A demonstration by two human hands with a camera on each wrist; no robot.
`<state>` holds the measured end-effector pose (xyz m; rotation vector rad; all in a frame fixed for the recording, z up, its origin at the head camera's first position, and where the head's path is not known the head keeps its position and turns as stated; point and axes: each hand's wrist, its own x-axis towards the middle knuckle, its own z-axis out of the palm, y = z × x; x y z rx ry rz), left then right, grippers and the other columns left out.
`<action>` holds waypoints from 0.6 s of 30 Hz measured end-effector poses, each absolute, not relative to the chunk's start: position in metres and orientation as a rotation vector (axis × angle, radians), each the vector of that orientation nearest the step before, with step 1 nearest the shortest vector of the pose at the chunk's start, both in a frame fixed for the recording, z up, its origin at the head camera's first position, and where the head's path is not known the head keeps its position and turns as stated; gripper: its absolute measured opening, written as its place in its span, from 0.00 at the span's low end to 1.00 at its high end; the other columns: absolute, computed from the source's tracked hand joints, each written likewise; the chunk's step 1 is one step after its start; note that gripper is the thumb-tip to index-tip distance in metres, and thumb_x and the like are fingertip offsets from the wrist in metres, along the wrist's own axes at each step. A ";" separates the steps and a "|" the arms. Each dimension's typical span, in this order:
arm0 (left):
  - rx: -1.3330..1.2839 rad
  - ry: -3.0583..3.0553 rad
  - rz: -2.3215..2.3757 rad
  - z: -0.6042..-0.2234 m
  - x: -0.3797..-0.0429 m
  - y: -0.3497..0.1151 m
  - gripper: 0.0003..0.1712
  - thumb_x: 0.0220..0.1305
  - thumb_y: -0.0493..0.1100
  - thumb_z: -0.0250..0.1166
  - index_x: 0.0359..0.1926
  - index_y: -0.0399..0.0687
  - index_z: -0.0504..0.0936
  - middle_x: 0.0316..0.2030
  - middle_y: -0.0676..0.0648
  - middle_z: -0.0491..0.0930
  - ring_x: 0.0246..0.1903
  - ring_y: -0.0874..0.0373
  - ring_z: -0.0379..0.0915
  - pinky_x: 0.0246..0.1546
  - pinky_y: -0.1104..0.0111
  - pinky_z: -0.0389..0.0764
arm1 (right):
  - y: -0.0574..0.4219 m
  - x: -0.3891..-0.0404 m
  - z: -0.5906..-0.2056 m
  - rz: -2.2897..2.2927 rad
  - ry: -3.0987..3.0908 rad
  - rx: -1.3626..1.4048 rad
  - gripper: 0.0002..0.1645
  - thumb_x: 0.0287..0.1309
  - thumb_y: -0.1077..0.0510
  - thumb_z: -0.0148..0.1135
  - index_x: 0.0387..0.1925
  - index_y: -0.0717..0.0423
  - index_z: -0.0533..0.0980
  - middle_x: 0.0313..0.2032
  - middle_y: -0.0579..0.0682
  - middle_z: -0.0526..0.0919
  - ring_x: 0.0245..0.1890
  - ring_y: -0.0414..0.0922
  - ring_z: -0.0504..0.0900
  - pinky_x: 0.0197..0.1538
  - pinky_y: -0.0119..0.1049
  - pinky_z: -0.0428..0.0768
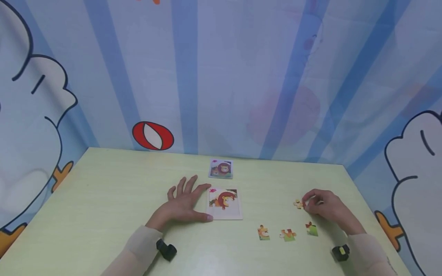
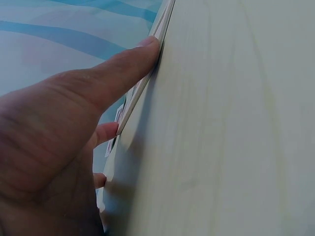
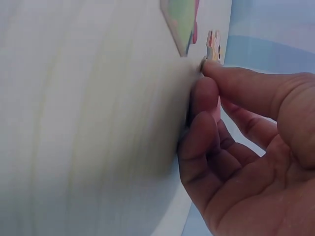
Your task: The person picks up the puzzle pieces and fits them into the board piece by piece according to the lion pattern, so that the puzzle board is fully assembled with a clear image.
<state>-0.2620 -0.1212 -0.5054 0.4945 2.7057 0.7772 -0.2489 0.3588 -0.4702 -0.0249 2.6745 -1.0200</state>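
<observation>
A square puzzle tray (image 1: 232, 214) with a pale rim lies mid-table, its upper part filled with a lion picture and its lower part bare white. Fingers spread, my left hand (image 1: 181, 204) steadies the tray: thumb at the lower left corner, index fingertip at the upper left. In the left wrist view the thumb (image 2: 128, 66) rests on the tray's edge. Over on the right, my right hand (image 1: 326, 207) pinches a reddish puzzle piece (image 1: 305, 204) between thumb and fingertips, mostly hidden by them. A yellowish puzzle piece (image 1: 297, 204) lies just left of those fingertips.
Below the right hand lie three loose pieces: a left one (image 1: 263, 233), a middle one (image 1: 288, 235) and a green one (image 1: 312, 229). Behind the tray sits a lion picture card (image 1: 221, 169). A printed cloth backdrop (image 1: 221, 84) rises at the table's far edge.
</observation>
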 end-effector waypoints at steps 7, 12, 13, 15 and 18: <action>0.518 2.712 0.836 -0.504 -0.261 -0.122 0.61 0.51 0.74 0.78 0.82 0.69 0.62 0.87 0.38 0.40 0.85 0.28 0.27 0.74 0.22 0.33 | 0.355 -0.246 -0.472 -1.043 2.718 -0.006 0.11 0.69 0.59 0.69 0.50 0.58 0.80 0.46 0.57 0.85 0.39 0.46 0.81 0.39 0.38 0.78; 0.512 2.710 0.817 -0.506 -0.262 -0.123 0.60 0.51 0.74 0.77 0.82 0.70 0.61 0.88 0.40 0.39 0.85 0.29 0.26 0.75 0.23 0.32 | 0.351 -0.244 -0.473 -1.152 2.685 -0.003 0.11 0.71 0.59 0.68 0.48 0.59 0.78 0.48 0.59 0.86 0.35 0.45 0.81 0.34 0.37 0.79; 0.509 2.712 0.809 -0.507 -0.262 -0.122 0.61 0.51 0.74 0.77 0.82 0.71 0.61 0.88 0.40 0.39 0.85 0.30 0.26 0.75 0.24 0.32 | 0.350 -0.244 -0.473 -1.181 2.670 -0.002 0.10 0.72 0.59 0.68 0.48 0.60 0.77 0.48 0.58 0.87 0.34 0.44 0.81 0.34 0.37 0.79; 0.504 2.714 0.793 -0.508 -0.263 -0.122 0.61 0.51 0.73 0.77 0.83 0.70 0.60 0.88 0.40 0.38 0.85 0.30 0.25 0.76 0.25 0.31 | 0.349 -0.243 -0.473 -1.227 2.641 -0.014 0.10 0.73 0.58 0.67 0.48 0.61 0.77 0.47 0.58 0.88 0.32 0.44 0.83 0.33 0.37 0.80; 0.508 2.717 0.790 -0.510 -0.264 -0.122 0.61 0.51 0.73 0.77 0.83 0.71 0.60 0.88 0.41 0.37 0.86 0.31 0.24 0.76 0.26 0.31 | 0.346 -0.243 -0.473 -1.253 2.631 -0.031 0.10 0.74 0.59 0.66 0.48 0.62 0.76 0.47 0.59 0.88 0.32 0.45 0.86 0.34 0.37 0.82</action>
